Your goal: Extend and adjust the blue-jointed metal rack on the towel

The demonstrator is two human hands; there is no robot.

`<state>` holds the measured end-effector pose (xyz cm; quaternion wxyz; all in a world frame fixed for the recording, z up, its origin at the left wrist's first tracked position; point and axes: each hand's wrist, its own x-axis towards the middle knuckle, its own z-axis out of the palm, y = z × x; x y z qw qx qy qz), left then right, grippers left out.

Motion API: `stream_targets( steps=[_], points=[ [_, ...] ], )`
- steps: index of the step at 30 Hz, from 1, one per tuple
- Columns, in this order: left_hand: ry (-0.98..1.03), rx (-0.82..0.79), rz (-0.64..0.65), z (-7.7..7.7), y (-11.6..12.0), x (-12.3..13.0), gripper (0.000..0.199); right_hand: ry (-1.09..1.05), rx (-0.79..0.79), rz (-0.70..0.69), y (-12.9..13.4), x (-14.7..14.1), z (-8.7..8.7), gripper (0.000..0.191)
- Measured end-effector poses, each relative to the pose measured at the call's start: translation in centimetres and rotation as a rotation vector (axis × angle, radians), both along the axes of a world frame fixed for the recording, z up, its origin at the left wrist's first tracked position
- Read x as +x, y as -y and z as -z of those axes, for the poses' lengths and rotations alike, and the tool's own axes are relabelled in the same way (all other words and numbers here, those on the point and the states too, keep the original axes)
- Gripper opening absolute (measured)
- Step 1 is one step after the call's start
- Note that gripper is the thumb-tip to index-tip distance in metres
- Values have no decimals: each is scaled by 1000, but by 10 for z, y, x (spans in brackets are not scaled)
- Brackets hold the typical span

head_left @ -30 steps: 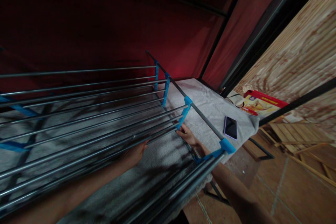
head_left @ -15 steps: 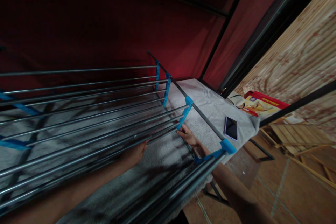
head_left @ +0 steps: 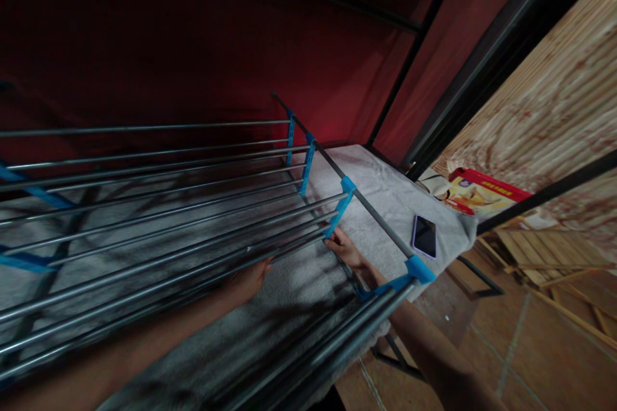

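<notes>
I am keeping the right hand [head_left: 341,247] at the lower end of a blue bracket [head_left: 340,210], where its thumb and fingertips are pinching the plastic beside the tube ends. The left hand [head_left: 253,277] is reaching in beneath the rack [head_left: 231,236], its fingertips meeting the lowest of the near tubes; metal is hiding part of that hand, so I am not able to tell whether its fingers are closing round the tube.

The rack is standing over a pale cloth [head_left: 385,186], its steel tubes running across to the left and out of view. A dark side pole [head_left: 380,220] is carrying the blue brackets in a row, and a blue corner piece [head_left: 419,269] is sitting at its near end, above the right forearm. More tubes are running from that corner towards me, side by side.

To the right of the pole, a phone [head_left: 425,236] is lying face up on the cloth. Past the cloth's edge, a red and yellow box [head_left: 489,192] is resting near some slatted wood [head_left: 554,249] above a tiled floor [head_left: 486,353]. A red wall [head_left: 216,51] is rising behind the rack.
</notes>
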<state>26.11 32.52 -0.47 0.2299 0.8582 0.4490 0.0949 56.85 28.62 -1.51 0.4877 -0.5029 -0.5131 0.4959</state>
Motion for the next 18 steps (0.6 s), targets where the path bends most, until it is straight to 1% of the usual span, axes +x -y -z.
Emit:
stream_targets(
  steps=[4, 8, 13, 16, 18],
  points=[
    [-17, -27, 4, -2, 0, 2, 41, 10, -6, -8, 0, 1, 2, 37],
    [-15, -33, -10, 0, -2, 4, 40, 31, -7, -1, -2, 3, 8, 37],
    [54, 7, 10, 11, -9, 1, 44, 68, 2, 8, -4, 7, 14, 33],
    [84, -21, -17, 19, -10, -1, 43, 86, 10, 15, -4, 7, 13, 30],
    [89, -69, -25, 23, -9, -2, 44, 95, 12, 18, -3, 6, 11, 29]
  ],
)
